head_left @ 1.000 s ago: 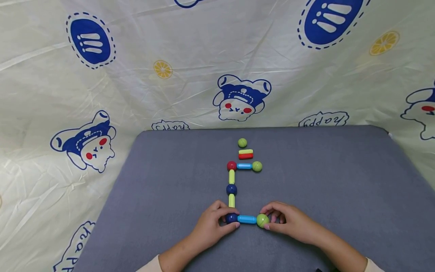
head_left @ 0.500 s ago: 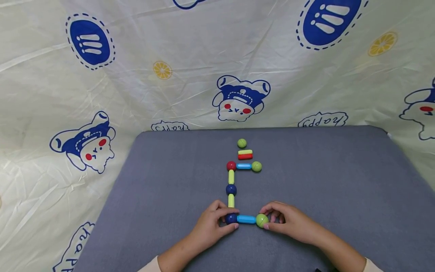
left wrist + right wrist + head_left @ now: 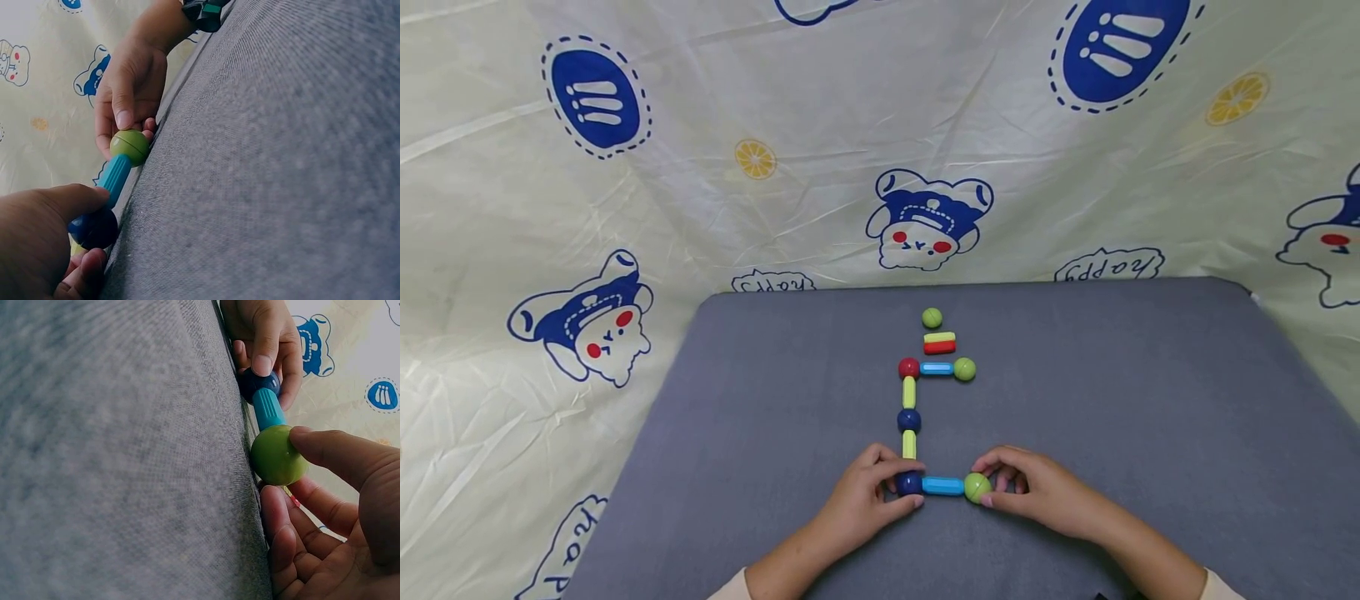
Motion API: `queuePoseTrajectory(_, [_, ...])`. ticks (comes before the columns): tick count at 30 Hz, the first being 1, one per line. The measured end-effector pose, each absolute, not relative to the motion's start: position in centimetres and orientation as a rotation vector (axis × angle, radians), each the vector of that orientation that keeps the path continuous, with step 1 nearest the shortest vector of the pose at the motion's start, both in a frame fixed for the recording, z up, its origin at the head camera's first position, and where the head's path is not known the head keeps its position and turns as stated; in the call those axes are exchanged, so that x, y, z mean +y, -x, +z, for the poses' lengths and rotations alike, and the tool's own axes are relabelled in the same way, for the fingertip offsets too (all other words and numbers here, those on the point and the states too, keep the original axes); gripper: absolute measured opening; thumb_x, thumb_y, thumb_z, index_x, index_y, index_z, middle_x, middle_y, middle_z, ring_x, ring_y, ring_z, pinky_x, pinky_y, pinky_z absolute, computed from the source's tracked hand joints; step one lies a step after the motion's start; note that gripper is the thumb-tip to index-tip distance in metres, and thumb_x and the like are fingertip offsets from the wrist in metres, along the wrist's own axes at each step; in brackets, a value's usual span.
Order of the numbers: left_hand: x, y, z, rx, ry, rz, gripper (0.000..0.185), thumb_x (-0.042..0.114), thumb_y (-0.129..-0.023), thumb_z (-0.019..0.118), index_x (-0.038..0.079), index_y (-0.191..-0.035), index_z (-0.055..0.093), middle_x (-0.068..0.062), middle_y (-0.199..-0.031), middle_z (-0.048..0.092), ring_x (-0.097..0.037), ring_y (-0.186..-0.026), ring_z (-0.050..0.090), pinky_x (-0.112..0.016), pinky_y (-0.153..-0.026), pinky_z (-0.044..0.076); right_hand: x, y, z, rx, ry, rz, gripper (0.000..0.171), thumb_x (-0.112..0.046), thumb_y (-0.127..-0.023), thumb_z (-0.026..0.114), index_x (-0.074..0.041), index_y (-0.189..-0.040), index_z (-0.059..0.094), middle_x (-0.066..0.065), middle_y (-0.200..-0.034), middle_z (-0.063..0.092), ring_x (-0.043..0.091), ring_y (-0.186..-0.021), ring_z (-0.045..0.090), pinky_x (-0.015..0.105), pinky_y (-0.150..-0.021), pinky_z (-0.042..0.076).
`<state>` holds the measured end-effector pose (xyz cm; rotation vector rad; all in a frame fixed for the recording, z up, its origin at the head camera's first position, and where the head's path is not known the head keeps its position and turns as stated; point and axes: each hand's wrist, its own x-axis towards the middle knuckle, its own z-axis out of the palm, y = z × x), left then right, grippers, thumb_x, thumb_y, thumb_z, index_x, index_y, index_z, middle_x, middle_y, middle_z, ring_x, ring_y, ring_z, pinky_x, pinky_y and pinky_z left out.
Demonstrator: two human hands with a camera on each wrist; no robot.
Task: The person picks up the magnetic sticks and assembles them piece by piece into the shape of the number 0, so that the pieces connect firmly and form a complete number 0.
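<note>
My left hand [image 3: 868,493] pinches a dark blue ball [image 3: 909,483] at the near left corner of a chain of balls and rods. From that ball a light blue rod [image 3: 943,486] runs right to a green ball [image 3: 977,488], which my right hand [image 3: 1037,492] holds between thumb and index finger. The right wrist view shows the thumb against the green ball [image 3: 279,455]. Going away from the corner, a yellow-green rod [image 3: 909,445], a second dark blue ball [image 3: 908,420] and another yellow-green rod [image 3: 909,392] lead to a red ball [image 3: 909,368].
Right of the red ball, a blue rod [image 3: 937,368] joins another green ball [image 3: 965,369]. Beyond lie a yellow-green rod and a red rod [image 3: 940,347] side by side, then a loose green ball [image 3: 932,317]. Grey cloth [image 3: 775,400] covers the table; a printed curtain [image 3: 820,100] hangs behind.
Both hands keep their hold on the dark blue and green balls. The whole head view has shifted slightly; the pieces stay in the same arrangement.
</note>
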<state>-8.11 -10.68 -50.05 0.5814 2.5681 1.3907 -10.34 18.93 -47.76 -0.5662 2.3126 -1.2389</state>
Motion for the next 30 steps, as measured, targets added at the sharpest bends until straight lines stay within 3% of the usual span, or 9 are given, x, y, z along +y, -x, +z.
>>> queuePoseTrajectory(8, [-10.9, 8.1, -50.0, 2.545, -0.561, 1.406, 0.032, 0.032, -0.090, 0.078, 0.025, -0.121, 0.073, 0.003, -0.099, 0.052, -0.004, -0.073, 0.050, -0.016, -0.062, 0.047, 18.8, 10.4, -47.6, 2.288, 0.551, -1.256, 0.032, -0.035, -0.092, 0.075, -0.017, -0.117, 0.067, 0.001, -0.103, 0.065, 0.005, -0.079, 0.058, 0.024, -0.066, 0.050])
queuePoseTrajectory(16, [-10.9, 8.2, -50.1, 2.546, -0.578, 1.405, 0.032, 0.033, -0.090, 0.078, 0.027, -0.121, 0.073, 0.004, -0.098, 0.052, -0.003, -0.071, 0.049, -0.016, -0.062, 0.047, 18.9, 11.3, -47.0, 2.291, 0.517, -1.334, 0.041, -0.033, -0.092, 0.075, -0.010, -0.124, 0.064, 0.006, -0.114, 0.067, 0.008, -0.082, 0.059, 0.023, -0.067, 0.050])
queuePoseTrajectory(30, [-10.9, 8.3, -50.2, 2.561, -0.589, 1.404, 0.032, 0.034, -0.090, 0.078, 0.026, -0.121, 0.073, 0.005, -0.099, 0.052, -0.004, -0.073, 0.049, -0.016, -0.062, 0.047, 17.3, 16.0, -45.0, 2.632, 0.573, -1.351, 0.039, -0.023, -0.092, 0.076, -0.007, -0.126, 0.065, 0.011, -0.113, 0.068, 0.011, -0.089, 0.060, 0.023, -0.076, 0.051])
